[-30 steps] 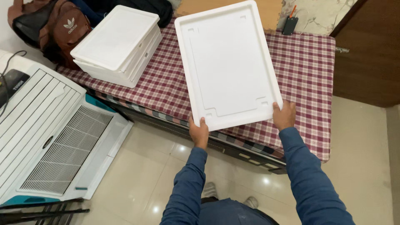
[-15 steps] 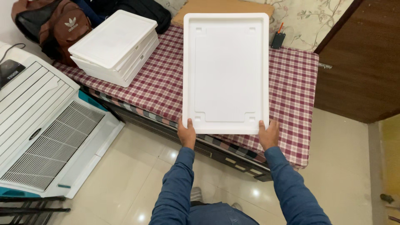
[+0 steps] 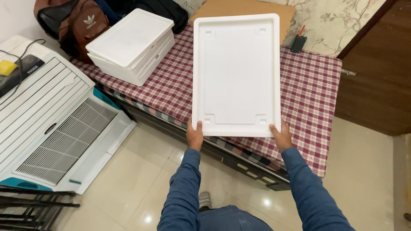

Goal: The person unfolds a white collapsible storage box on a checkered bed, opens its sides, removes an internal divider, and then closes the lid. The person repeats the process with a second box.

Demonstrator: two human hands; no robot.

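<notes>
While both thumbs press down on its near rim, one large white rectangular foam tray (image 3: 236,72) is held out flat by two bare hands. On the left hand (image 3: 195,136), the thumb lies on top of the tray's near left corner and the remaining fingers are curled out of sight beneath it, so the grip is closed on the edge. On the right hand (image 3: 281,137), the thumb rests on the near right corner in the same way, with the other fingers hidden under the tray and clamped to it. Two blue long sleeves (image 3: 184,184) lead back from the hands toward the wearer. Seen from its shallow recessed side, the tray has a raised rim and four small square notches near its corners; it hangs lengthwise above one bed covered in a maroon and white checked cloth (image 3: 308,90), its near edge reaching out over the bed's front side. Farther back on the left of the cloth sits one stack of white foam boxes (image 3: 130,45), well apart from the tray. One brown backpack (image 3: 83,25) lies behind that stack. One white air cooler with slatted grilles (image 3: 51,124) stands on the tiled floor at the left.
</notes>
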